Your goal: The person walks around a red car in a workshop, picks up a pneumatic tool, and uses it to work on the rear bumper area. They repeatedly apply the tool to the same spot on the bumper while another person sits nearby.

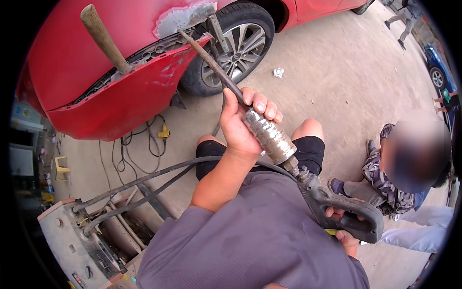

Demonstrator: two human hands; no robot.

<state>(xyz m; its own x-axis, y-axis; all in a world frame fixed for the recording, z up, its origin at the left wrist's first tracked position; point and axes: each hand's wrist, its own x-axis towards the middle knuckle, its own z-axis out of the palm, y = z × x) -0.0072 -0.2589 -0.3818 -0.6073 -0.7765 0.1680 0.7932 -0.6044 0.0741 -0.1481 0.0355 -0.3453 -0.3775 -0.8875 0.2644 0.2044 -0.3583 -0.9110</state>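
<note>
A slide hammer dent puller [210,61] runs slantwise across the view, from the red car to my right side. My left hand [240,123] is wrapped around the front end of its scuffed silver sliding weight [270,137], fingers over the top. At the rear, my right hand [342,226] grips the black pistol handle [353,207], part of the hand hidden behind it. The rod's far tip meets the lower edge of a bare-metal patch [185,19] above the front wheel; whether it is fixed there I cannot tell.
A loosened red bumper [120,108] hangs off the car, a wooden handle [103,38] wedged in its gap. Black cables [159,171] run from a grey machine [79,245] at lower left. A person [392,178] crouches at right. Beside the car stands its wheel [236,53].
</note>
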